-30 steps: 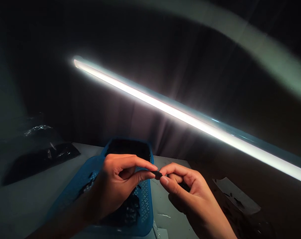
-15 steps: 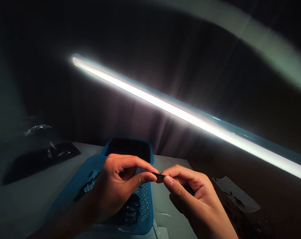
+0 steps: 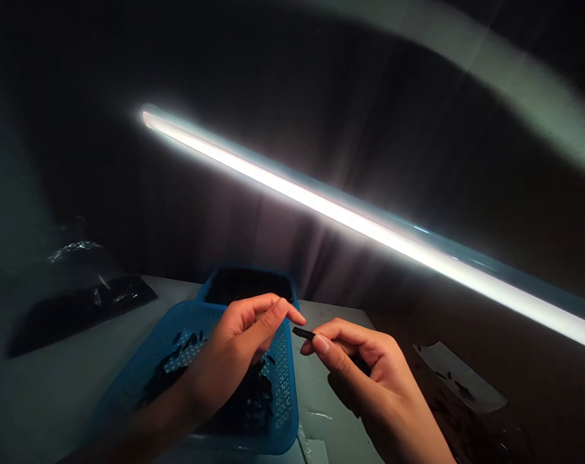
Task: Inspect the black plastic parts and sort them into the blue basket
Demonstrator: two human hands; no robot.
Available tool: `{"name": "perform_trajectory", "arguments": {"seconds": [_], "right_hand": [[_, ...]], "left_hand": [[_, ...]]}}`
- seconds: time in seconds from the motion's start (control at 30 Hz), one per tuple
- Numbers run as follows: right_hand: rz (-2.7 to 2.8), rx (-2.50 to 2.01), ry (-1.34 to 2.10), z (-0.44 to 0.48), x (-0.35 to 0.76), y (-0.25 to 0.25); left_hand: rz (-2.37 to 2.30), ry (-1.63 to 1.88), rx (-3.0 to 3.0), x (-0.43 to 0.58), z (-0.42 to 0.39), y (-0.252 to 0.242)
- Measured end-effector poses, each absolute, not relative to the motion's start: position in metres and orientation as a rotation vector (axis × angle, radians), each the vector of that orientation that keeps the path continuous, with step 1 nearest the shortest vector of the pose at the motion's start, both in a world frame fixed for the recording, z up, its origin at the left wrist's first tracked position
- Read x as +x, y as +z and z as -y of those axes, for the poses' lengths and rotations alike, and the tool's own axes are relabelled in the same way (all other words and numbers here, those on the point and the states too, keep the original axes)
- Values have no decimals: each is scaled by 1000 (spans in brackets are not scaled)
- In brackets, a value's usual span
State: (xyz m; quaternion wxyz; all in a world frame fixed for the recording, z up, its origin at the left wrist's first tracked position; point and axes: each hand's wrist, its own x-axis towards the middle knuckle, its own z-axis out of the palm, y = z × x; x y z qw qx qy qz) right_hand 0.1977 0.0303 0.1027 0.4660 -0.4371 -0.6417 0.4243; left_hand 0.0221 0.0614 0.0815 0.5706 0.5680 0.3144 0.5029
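Between the thumb and index finger of my right hand point(image 3: 364, 367) is a small, slim black piece point(image 3: 303, 333), its free end pointing left. More dark material shows under the curled fingers of that hand, too shadowed to make out. My left hand point(image 3: 253, 335) is off the piece, its index finger stretched out just above the piece's tip and its thumb lying alongside. Nothing shows in the left hand. Beneath it stands a blue perforated plastic basket point(image 3: 286, 412) holding many similar black pieces point(image 3: 244, 409).
Behind stands a second blue basket point(image 3: 296, 299) full of dark contents. A clear plastic bag with black contents point(image 3: 84, 312) lies left on the white table point(image 3: 69, 393). A lit tube lamp point(image 3: 321, 205) slants across above. At right, a white sheet point(image 3: 471, 380) carries some dark bits.
My left hand has let go of the black piece and drawn slightly up, its thumb moving up and back. The right hand keeps the piece, whose left end is now bare.
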Motion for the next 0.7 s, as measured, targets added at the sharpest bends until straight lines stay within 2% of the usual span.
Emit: {"name": "perform_trajectory", "arguments": {"seconds": [0.2,0.37,0.53,0.7], "right_hand": [[1979,-1199,570,-40,187,86],[2176,-1388,345,-52,181,62],[1977,-1228,601,-57,184,65],[1321,-986,1227,-76,188,63]], "left_hand": [[-683,1027,469,43,-76,56],[-759,1044,263,57,-72,46],[-740,1255,194,59,-76,41],[-594,1248,320,50,-84,34]]}}
